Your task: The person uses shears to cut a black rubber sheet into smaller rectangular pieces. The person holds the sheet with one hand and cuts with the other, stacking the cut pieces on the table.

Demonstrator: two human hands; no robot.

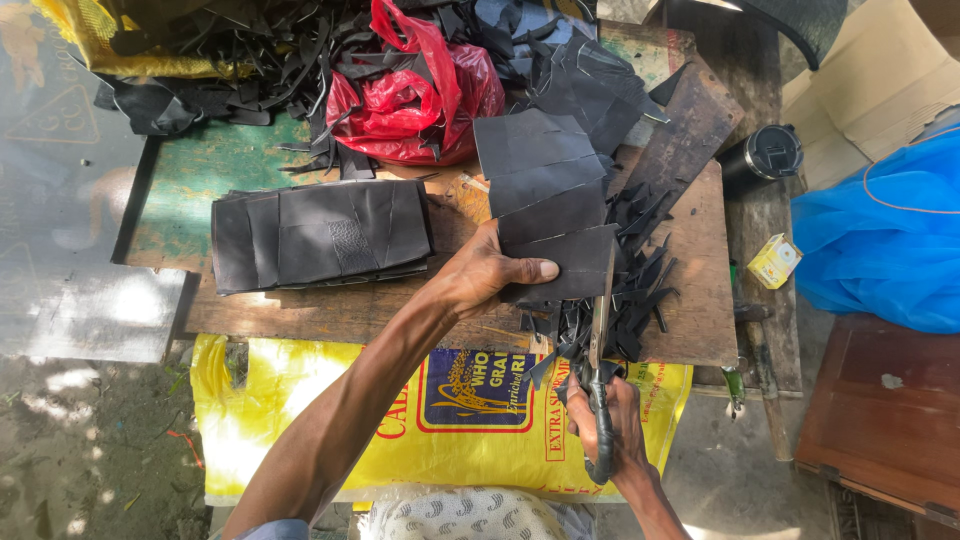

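My left hand (482, 275) pinches a long strip of black leather-like sheet (545, 195) by its near left edge, thumb on top. My right hand (610, 425) grips the handles of a pair of scissors (602, 340). The blades point away from me along the sheet's right edge, over a heap of narrow black offcuts (640, 270). A neat stack of cut black rectangles (318, 238) lies on the wooden board (380, 310) to the left of my left hand.
A red plastic bag (415, 95) and a pile of black scraps (240, 60) sit at the back. A black cup (765, 155), a small yellow box (774, 261) and a blue bag (885, 240) are to the right. A yellow sack (300, 410) hangs below the board.
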